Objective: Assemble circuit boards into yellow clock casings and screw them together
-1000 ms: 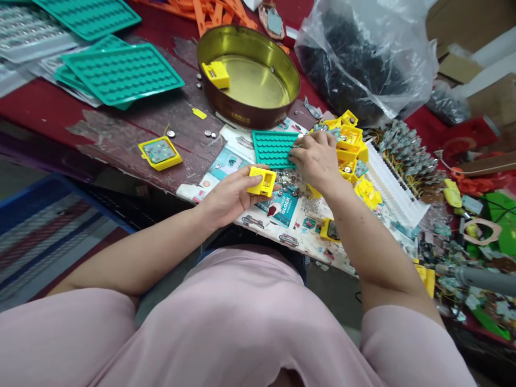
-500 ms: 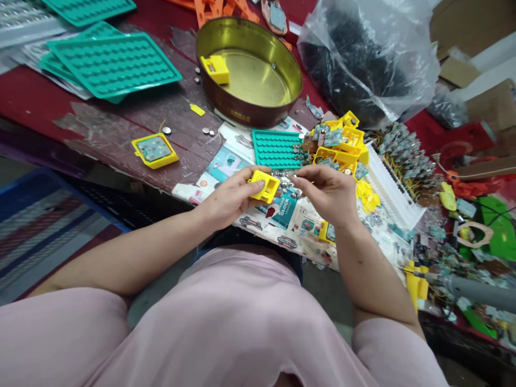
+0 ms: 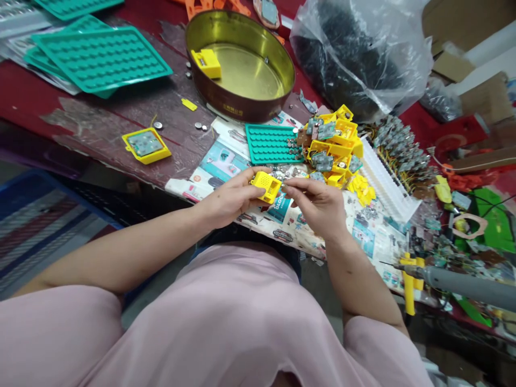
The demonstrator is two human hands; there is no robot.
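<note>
My left hand (image 3: 228,201) is closed around a small yellow plastic case (image 3: 262,181), its side with several small holes and a square opening facing up. My right hand (image 3: 320,207) is just right of the case, thumb and forefinger pinched at the opening's edge; what sits between those fingertips is too small to make out. Beyond both hands, loose silver button cells (image 3: 287,171) lie on printed card beside a teal ridged tray (image 3: 272,144). A heap of yellow cases with circuit boards (image 3: 334,142) stands behind my right hand, with small yellow covers (image 3: 362,189) close by.
A round tin (image 3: 242,105) holds another yellow case. To its left are stacked teal trays (image 3: 105,56) and a yellow case with a circuit board (image 3: 145,144). A soldering iron (image 3: 455,279) projects in at right, near a white rack (image 3: 393,180) and a plastic bag (image 3: 358,59).
My right hand has come down and left from the button cells to the yellow case's opening. My left hand still holds the case. The whole view has shifted slightly.
</note>
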